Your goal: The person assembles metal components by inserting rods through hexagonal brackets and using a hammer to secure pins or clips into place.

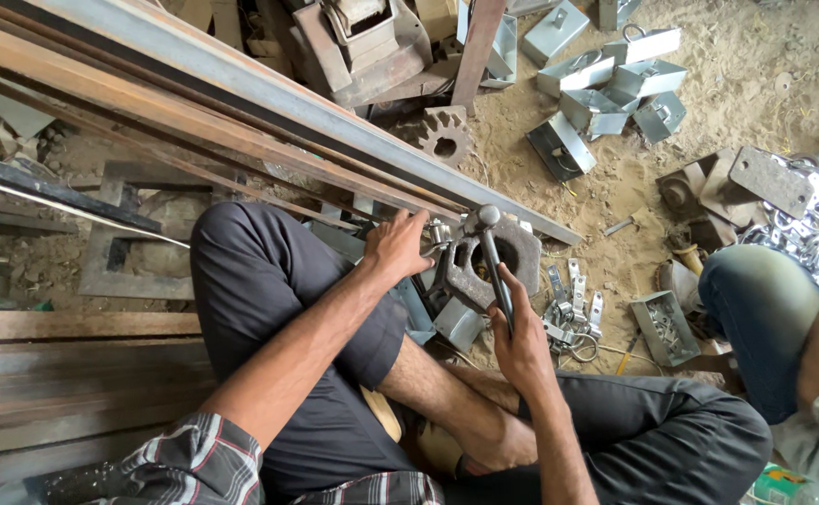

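Note:
My right hand [521, 341] grips the dark handle of a ball-peen hammer [489, 245], whose round head is over a thick rusty steel plate with holes [521, 257] on the sandy ground. My left hand [395, 245] holds a small shiny metal piece [439, 234] against the plate's left edge, fingers pinched around it. I sit cross-legged in dark trousers, with a bare foot below the plate.
Long rusty steel bars and a grey channel [269, 103] run diagonally behind. Several folded grey metal boxes [606, 89] lie at the top right, beside a rusty gear [442, 136]. Small shiny brackets [573, 304] and a box of parts [664, 327] lie right. Another person's knee [760, 309] is at right.

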